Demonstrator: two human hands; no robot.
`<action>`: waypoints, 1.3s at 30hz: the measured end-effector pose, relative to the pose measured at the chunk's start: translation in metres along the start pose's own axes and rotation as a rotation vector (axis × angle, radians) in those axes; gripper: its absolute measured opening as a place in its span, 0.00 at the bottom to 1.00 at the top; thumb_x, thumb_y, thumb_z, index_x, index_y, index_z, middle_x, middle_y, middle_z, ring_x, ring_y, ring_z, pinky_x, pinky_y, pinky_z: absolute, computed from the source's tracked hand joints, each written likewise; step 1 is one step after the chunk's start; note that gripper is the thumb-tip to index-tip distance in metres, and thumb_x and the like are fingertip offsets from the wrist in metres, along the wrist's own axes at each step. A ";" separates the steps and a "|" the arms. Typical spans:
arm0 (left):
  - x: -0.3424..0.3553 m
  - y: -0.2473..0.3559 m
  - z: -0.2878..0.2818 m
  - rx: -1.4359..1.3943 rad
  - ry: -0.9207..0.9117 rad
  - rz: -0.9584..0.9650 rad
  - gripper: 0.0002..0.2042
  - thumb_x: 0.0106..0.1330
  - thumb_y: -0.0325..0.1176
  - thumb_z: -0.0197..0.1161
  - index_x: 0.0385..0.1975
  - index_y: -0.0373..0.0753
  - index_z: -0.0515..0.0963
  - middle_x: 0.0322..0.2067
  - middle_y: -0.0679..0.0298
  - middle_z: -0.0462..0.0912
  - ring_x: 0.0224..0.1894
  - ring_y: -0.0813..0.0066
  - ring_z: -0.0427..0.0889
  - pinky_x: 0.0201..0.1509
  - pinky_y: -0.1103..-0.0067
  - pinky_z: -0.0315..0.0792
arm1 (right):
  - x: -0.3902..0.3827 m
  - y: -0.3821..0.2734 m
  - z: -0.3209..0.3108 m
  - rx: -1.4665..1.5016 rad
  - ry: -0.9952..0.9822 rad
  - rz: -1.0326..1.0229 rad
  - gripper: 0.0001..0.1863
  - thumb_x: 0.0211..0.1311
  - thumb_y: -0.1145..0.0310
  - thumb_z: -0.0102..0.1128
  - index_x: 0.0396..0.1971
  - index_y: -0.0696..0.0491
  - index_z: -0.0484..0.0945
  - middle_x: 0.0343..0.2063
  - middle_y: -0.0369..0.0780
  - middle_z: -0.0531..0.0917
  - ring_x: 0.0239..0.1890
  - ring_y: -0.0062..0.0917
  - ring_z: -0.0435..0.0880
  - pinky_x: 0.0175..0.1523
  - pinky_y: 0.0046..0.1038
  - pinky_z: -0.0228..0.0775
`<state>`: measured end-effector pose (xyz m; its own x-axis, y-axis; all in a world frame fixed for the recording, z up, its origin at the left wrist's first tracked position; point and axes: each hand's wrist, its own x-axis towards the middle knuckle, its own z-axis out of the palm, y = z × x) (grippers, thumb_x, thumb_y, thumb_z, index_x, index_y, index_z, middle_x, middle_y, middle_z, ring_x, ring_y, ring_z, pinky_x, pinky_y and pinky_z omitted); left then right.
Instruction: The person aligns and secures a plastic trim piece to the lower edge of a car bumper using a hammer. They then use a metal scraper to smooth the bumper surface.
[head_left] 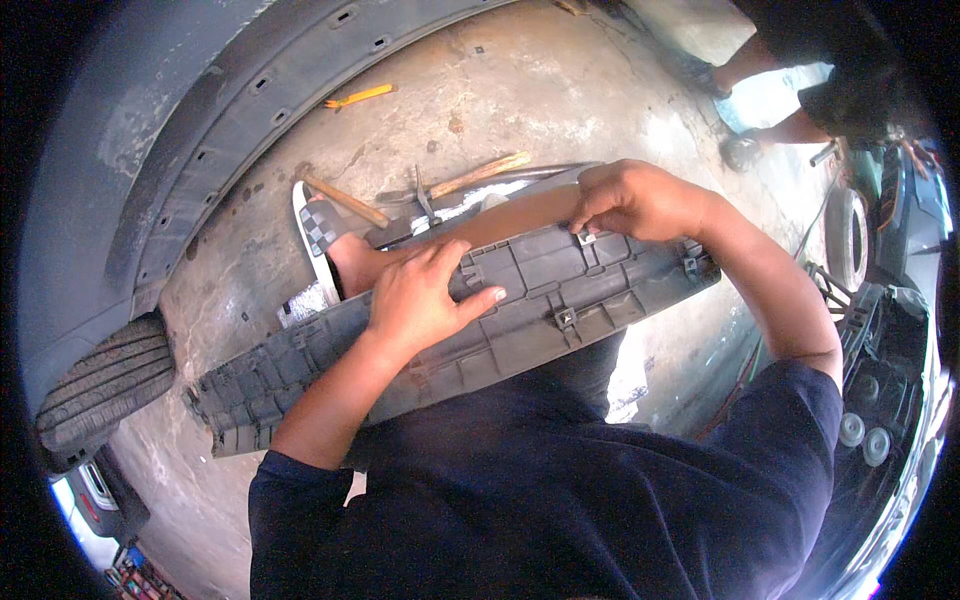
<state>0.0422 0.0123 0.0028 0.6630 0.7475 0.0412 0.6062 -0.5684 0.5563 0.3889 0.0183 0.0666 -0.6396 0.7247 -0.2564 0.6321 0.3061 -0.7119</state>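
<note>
A long dark grey plastic trim panel (520, 350), ribbed and fitted with clips, lies slantwise across my lap. My left hand (415, 305) rests palm down on its middle, thumb and fingers spread, with the fingertips by the far edge. At that far edge, toward the right, my right hand (640, 203) is closed, its fingertips pinching at a small light-coloured clip (587, 238) that they partly cover. Another metal clip (566, 318) sits in the panel's near half. Part of the panel's left end is behind my left forearm.
Beyond the panel lie a hammer (425, 195), a wooden handle (480, 174) and another wooden stick (345, 200). A yellow tool (360, 96) lies farther off. A large grey bumper-like part (190, 190) curves along the left above a tire (110, 380). Another person (780, 95) is at the upper right.
</note>
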 end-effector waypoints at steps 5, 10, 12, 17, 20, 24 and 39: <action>-0.002 0.000 0.003 0.029 0.004 -0.031 0.33 0.60 0.64 0.73 0.51 0.39 0.81 0.43 0.51 0.89 0.45 0.48 0.90 0.48 0.59 0.84 | 0.011 0.016 -0.005 0.242 -0.149 0.015 0.17 0.59 0.79 0.72 0.48 0.49 0.91 0.38 0.42 0.88 0.44 0.35 0.86 0.53 0.36 0.77; -0.004 -0.005 0.007 0.025 -0.031 -0.078 0.33 0.60 0.65 0.72 0.52 0.41 0.82 0.43 0.51 0.89 0.44 0.47 0.90 0.47 0.57 0.84 | 0.019 0.023 -0.007 0.281 -0.224 0.002 0.18 0.60 0.78 0.72 0.49 0.48 0.91 0.39 0.41 0.88 0.46 0.34 0.86 0.55 0.35 0.76; -0.003 -0.006 0.010 0.013 -0.008 -0.069 0.34 0.61 0.65 0.72 0.52 0.41 0.82 0.43 0.51 0.89 0.44 0.47 0.90 0.47 0.57 0.84 | 0.017 0.028 -0.004 0.271 -0.221 -0.016 0.17 0.60 0.78 0.72 0.49 0.48 0.92 0.39 0.41 0.87 0.46 0.34 0.86 0.55 0.35 0.76; -0.001 -0.003 0.016 0.004 -0.027 -0.134 0.32 0.60 0.65 0.73 0.50 0.40 0.83 0.42 0.50 0.89 0.43 0.47 0.90 0.46 0.58 0.84 | 0.014 0.042 0.006 0.147 -0.181 -0.107 0.15 0.59 0.76 0.73 0.46 0.45 0.92 0.37 0.39 0.86 0.45 0.34 0.86 0.51 0.34 0.77; 0.006 0.003 0.018 0.016 -0.027 -0.135 0.32 0.59 0.64 0.74 0.48 0.40 0.84 0.40 0.50 0.89 0.42 0.48 0.90 0.45 0.58 0.84 | 0.024 0.033 0.017 0.062 -0.143 -0.200 0.14 0.60 0.75 0.72 0.45 0.45 0.91 0.36 0.39 0.84 0.44 0.35 0.86 0.48 0.35 0.77; 0.003 0.003 0.016 0.036 -0.001 -0.125 0.31 0.60 0.63 0.74 0.47 0.39 0.84 0.39 0.51 0.89 0.41 0.48 0.90 0.44 0.59 0.84 | 0.042 0.017 0.027 0.027 -0.138 -0.219 0.11 0.68 0.69 0.67 0.48 0.45 0.86 0.42 0.41 0.87 0.46 0.43 0.87 0.50 0.40 0.78; -0.002 0.003 0.016 0.073 0.040 -0.089 0.29 0.62 0.63 0.71 0.45 0.40 0.81 0.37 0.50 0.89 0.40 0.46 0.89 0.41 0.57 0.83 | 0.000 -0.027 0.044 0.083 -0.198 -0.275 0.15 0.61 0.70 0.70 0.49 0.48 0.88 0.39 0.42 0.85 0.43 0.43 0.86 0.47 0.42 0.79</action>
<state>0.0495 0.0032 -0.0091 0.5876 0.8086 0.0286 0.6932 -0.5214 0.4976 0.3522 -0.0171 0.0567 -0.8587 0.4858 -0.1635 0.3917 0.4161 -0.8207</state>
